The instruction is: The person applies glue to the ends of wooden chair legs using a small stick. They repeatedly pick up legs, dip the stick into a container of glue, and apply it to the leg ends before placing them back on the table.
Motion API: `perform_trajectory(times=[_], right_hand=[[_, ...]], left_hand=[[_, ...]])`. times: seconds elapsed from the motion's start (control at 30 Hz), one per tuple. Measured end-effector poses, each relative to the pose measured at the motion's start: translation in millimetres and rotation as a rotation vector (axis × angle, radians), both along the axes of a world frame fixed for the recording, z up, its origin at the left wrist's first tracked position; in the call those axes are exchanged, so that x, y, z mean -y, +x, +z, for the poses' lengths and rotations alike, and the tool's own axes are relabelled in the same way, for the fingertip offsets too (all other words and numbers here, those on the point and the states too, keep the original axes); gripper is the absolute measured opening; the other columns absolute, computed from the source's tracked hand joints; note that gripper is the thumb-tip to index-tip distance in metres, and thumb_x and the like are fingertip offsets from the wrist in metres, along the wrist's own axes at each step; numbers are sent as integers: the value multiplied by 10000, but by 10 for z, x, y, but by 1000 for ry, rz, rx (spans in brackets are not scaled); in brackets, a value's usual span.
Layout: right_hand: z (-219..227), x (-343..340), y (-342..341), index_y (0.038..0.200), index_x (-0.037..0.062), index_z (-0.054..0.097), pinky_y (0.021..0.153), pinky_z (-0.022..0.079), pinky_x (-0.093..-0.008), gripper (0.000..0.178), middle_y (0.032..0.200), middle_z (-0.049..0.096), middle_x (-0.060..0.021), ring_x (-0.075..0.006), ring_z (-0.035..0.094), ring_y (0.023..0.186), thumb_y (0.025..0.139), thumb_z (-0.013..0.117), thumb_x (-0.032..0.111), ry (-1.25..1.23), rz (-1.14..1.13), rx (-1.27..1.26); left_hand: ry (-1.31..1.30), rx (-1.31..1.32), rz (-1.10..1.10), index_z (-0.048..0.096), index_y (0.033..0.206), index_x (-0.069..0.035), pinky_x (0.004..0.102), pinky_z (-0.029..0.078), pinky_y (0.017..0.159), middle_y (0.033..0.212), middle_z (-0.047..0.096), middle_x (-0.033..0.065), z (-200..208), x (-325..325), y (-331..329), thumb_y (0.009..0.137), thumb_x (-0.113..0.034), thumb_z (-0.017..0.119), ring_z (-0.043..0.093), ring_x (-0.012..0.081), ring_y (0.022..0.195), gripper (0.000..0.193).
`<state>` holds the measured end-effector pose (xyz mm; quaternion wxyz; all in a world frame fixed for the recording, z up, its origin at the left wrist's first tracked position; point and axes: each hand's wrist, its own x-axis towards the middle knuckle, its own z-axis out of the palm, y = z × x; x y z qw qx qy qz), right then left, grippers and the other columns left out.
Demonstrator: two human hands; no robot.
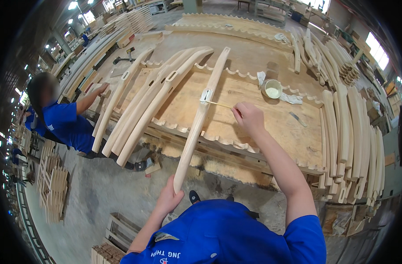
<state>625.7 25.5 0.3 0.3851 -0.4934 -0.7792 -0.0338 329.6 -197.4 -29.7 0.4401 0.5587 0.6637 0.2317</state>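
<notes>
My left hand is closed round the near end of a long, pale wooden chair leg, which slants away from me across the workbench. In my right hand is a thin wooden stick, pinched between the fingers. Its far tip meets the leg at a slot smeared with white glue. To the right of the leg, a round tub of white glue stands on the bench beside a crumpled white cloth. Several similar slotted legs lie to the left.
The bench has scalloped wooden rails along its edges. A flat blade lies right of centre, a hammer at the far left. Many curved wooden pieces are stacked on the right. A co-worker in blue stands at the left.
</notes>
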Motion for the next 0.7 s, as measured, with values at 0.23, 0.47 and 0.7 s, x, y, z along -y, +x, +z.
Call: perform_trajectory(times=[0.23, 0.47, 0.7], right_hand=[[119, -5, 84, 830, 90, 604, 602, 472, -410, 180, 767, 632, -99, -297, 614, 731, 887, 534, 246, -268, -60, -140], [132, -166, 17, 863, 98, 588, 624, 480, -414, 166, 788, 635, -98, -307, 615, 741, 888, 533, 252, -242, -154, -33], [109, -180, -60, 836, 103, 558, 620, 481, -403, 94, 813, 596, -69, -282, 594, 762, 815, 615, 175, -64, -165, -26]], left_hand=[[20, -2, -10, 372, 1287, -58, 430, 472, 716, 895, 594, 224, -3, -3, -2, 769, -164, 550, 608, 390, 822, 558], [20, -14, -7, 371, 1288, -59, 438, 475, 728, 909, 600, 233, 0, 10, 4, 764, -164, 552, 609, 404, 847, 563], [34, -12, -6, 376, 1291, -59, 443, 475, 740, 918, 603, 245, 6, 3, 14, 761, -168, 557, 610, 414, 859, 571]])
